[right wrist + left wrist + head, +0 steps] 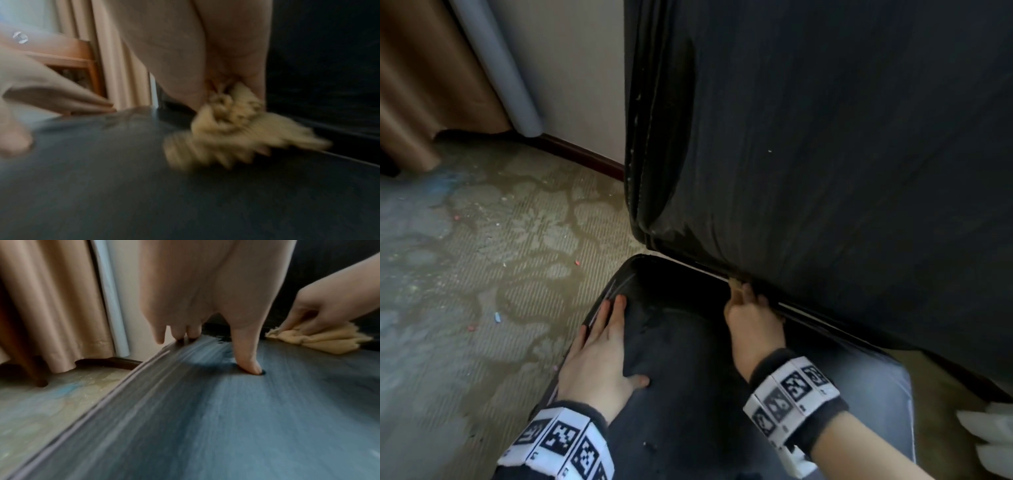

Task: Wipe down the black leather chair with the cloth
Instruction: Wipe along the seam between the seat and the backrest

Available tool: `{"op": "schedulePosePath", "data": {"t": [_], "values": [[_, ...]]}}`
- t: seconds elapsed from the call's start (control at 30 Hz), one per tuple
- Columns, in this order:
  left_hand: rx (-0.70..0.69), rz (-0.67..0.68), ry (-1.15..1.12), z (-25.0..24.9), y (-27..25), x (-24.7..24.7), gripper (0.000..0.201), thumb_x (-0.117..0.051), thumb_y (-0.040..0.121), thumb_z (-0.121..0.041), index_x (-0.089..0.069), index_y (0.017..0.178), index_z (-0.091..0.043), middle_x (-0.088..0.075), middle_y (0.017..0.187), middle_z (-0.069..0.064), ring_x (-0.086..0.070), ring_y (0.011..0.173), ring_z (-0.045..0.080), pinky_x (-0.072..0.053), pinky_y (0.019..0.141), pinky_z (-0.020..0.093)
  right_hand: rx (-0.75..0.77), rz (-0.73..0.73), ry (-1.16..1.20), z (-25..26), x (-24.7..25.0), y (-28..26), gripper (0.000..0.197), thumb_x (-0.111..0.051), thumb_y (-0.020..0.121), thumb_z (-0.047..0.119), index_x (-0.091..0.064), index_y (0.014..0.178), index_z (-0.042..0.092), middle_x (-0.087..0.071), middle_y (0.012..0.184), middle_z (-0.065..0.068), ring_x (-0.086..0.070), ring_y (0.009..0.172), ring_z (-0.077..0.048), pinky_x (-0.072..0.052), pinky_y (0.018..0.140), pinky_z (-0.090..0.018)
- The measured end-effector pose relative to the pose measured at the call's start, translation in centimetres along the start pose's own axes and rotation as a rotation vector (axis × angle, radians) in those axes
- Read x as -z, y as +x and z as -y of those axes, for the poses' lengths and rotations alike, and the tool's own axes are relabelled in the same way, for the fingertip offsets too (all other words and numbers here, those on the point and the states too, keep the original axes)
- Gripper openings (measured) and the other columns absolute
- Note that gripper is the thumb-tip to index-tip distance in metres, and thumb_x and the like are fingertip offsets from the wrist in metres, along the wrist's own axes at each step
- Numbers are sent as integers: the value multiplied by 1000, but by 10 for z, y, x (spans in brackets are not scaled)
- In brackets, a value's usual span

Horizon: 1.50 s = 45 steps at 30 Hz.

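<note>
The black leather chair fills the right of the head view: its backrest (842,154) stands tall and its seat (688,377) lies below. My right hand (748,310) grips a bunched yellow cloth (320,340) and holds it on the back of the seat, at the crease under the backrest. In the right wrist view the cloth (236,128) is blurred against the seat (144,186). My left hand (599,356) lies flat on the seat's left edge, fingers straight, thumb pressed into the leather (249,366).
Patterned carpet (482,257) with small bits of litter lies left of the chair. A tan curtain (424,75) and a pale wall with dark skirting (578,154) stand behind. Something white (989,442) shows at the right edge. A wooden chair frame (82,65) stands by the curtain.
</note>
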<state>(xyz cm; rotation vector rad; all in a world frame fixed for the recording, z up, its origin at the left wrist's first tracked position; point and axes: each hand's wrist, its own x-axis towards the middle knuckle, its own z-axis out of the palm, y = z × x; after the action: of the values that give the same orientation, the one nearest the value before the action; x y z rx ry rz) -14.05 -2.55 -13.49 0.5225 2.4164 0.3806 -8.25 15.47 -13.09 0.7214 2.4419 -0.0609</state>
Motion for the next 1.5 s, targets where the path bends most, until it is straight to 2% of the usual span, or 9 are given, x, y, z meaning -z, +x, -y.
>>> {"op": "schedulePosePath", "data": {"t": [0.1,0.17,0.33,0.47,0.87,0.97,1.13,1.33,1.5], "values": [[-125,-19,123,-10,4,-9,117,-68,74,-47,25,141,-21,16,156,-2,16,141,8,1,118,31,25,-33,79,6,12,-3,47,-41,87,-5,-40,133,3,-41,137,-15,-45,121,-33,-46,96,-44],[-217,12,135,-20,7,-21,116,-68,72,-49,19,144,-23,22,153,-7,25,130,2,3,118,33,197,-106,134,28,6,11,52,-38,90,1,-28,141,3,-31,147,-16,-37,130,-33,-39,104,-45],[-214,59,153,-24,9,-36,111,-64,74,-50,14,146,-20,26,151,-9,23,129,-1,2,118,33,322,-139,106,60,-26,27,83,20,67,15,-1,146,1,1,157,-13,-1,144,-34,-14,117,-49],[-189,71,206,-24,8,-30,119,-69,67,-55,13,146,-21,25,153,-5,19,141,7,1,119,33,207,-179,82,24,-41,30,70,-3,78,11,-35,139,-1,-42,143,-18,-41,129,-39,-44,93,-59],[-116,111,237,-33,5,-28,119,-71,70,-50,13,146,-18,25,154,0,18,143,12,0,119,34,-8,-114,1,-140,-58,-21,64,-53,88,15,-25,145,9,-32,150,-10,-40,132,-28,-43,103,-38],[-83,107,245,-39,5,-32,119,-74,69,-45,12,147,-15,24,155,2,18,143,15,-1,119,35,300,-462,-37,-100,-46,-34,54,-77,63,5,-64,115,4,-67,117,-13,-69,90,-31,-60,64,-38],[-90,99,256,-38,5,-31,120,-75,68,-44,10,147,-14,21,155,4,16,144,16,-2,119,35,801,-813,-80,5,4,-4,37,-41,74,12,-75,86,3,-74,96,-10,-56,95,-26,-45,78,-32],[-123,84,218,-31,4,-31,118,-73,69,-48,10,147,-17,22,155,1,16,143,12,-1,119,32,700,-428,-358,-30,-4,33,44,-34,68,20,-78,73,13,-75,92,0,-70,84,-17,-49,81,-24],[-133,83,215,-29,4,-31,117,-71,70,-50,11,147,-18,23,155,0,17,143,11,-1,120,31,461,-318,-241,-141,-32,-6,45,-39,65,16,-74,93,12,-74,97,0,-67,74,-15,-47,73,-23]]}}
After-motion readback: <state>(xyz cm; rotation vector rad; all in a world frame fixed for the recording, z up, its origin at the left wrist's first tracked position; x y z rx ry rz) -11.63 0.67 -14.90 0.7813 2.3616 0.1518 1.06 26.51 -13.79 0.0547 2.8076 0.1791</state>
